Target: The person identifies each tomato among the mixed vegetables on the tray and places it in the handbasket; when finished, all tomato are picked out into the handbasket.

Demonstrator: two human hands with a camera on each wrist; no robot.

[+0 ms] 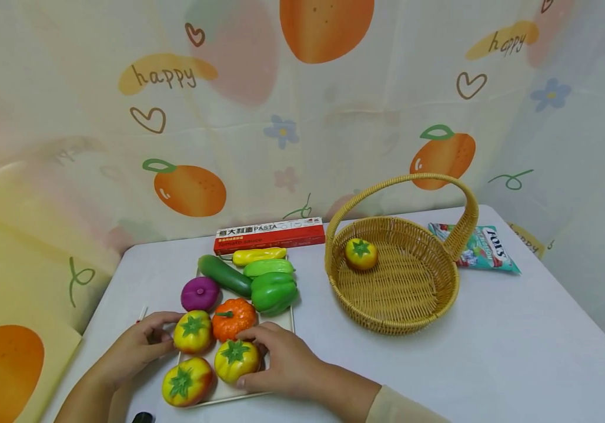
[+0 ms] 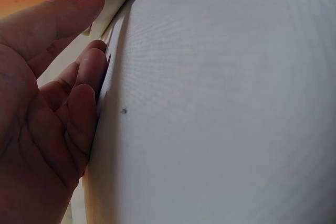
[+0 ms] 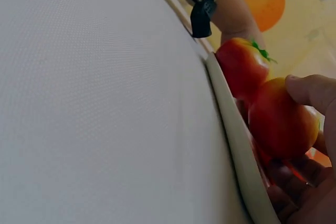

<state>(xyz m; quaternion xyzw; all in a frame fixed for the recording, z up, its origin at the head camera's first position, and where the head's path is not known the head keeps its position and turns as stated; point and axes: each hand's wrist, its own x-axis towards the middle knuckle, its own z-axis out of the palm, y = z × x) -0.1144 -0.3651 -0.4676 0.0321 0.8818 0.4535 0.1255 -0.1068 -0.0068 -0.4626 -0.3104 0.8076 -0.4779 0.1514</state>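
My right hand (image 1: pixel 281 361) grips a yellow-and-red toy tomato (image 1: pixel 237 360), thumb on its near side and fingers on its far side. The right wrist view shows this tomato's red side close to the tray edge. My left hand (image 1: pixel 140 343) has thumb and index finger at the left side of another toy tomato (image 1: pixel 193 332); in the left wrist view the thumb lies against the fruit and the lower fingers bend loosely below. A third tomato (image 1: pixel 187 382) lies at the near left corner of the cream tray (image 1: pixel 223 392). An orange pumpkin (image 1: pixel 234 319) sits between the hands.
Beyond the hands lie a purple onion (image 1: pixel 200 294), cucumber (image 1: pixel 226 275), green pepper (image 1: pixel 274 292) and other toy vegetables. A pasta box (image 1: pixel 270 235) stands behind. Right of it, a wicker basket (image 1: pixel 392 323) contains one tomato (image 1: pixel 361 254); a snack bag (image 1: pixel 487 249) lies beyond.
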